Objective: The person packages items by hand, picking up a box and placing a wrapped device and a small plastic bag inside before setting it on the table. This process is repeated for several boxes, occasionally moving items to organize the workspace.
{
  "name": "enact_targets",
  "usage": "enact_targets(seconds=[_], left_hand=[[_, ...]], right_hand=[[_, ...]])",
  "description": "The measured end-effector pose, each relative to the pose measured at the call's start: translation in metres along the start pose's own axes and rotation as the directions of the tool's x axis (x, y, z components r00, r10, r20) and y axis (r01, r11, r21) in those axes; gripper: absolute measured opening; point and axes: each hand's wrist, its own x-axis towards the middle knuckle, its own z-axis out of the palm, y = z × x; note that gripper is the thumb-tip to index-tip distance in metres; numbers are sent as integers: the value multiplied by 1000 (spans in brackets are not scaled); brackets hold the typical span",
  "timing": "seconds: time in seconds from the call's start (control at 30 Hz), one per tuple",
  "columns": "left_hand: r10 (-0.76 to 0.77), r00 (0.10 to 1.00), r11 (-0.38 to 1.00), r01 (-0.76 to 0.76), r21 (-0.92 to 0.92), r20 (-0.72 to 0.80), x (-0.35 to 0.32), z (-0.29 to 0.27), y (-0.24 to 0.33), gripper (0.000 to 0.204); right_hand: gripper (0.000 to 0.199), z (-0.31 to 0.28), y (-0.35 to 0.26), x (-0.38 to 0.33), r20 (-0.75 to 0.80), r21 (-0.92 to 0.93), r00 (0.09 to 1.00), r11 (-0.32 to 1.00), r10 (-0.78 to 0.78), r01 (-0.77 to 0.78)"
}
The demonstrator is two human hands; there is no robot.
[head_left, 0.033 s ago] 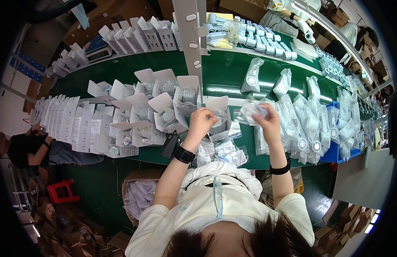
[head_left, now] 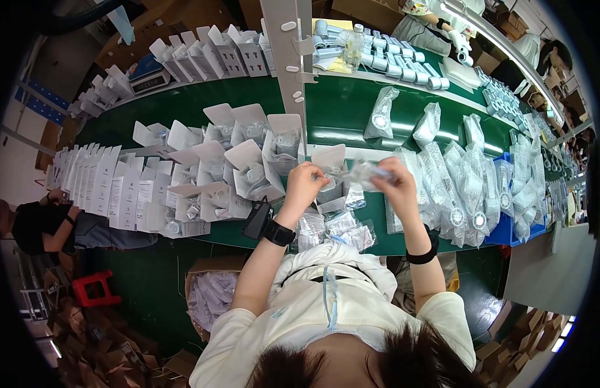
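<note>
While raised over the green table point(head_left: 352, 116) and the open white box point(head_left: 330, 169), clear plastic bag point(head_left: 366, 171) pinched between left hand point(head_left: 304, 184) and right hand point(head_left: 394, 183), apparently for loading; fingers closed on bag.

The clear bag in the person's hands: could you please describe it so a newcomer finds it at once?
Start at the green table and its upright white post. Just below the post's foot, both hands meet over the table. The small clear bag is the only one lifted between them; the others lie flat.

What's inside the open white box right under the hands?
The open white box holds a clear plastic bag with a roundish part; the box bottom is covered. Both hands hold another clear bag above.
</note>
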Motion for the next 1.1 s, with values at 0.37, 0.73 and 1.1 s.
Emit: enact_targets(seconds=[0.37,0.73,1.1], left_hand=[[-28,998,992,20,-128,-58,-12,9,-2,11],[-88,978,976,47,-215,-188,-25,9,-2,7],[461,887,887,-461,-17,28,-105,-99,118,40]], right_hand=[[13,57,2,12,553,-445,739,615,-384,652],[72,38,20,-6,381,-397,832,741,-403,541],[88,61,-30,-44,523,-147,849,974,-72,172]])
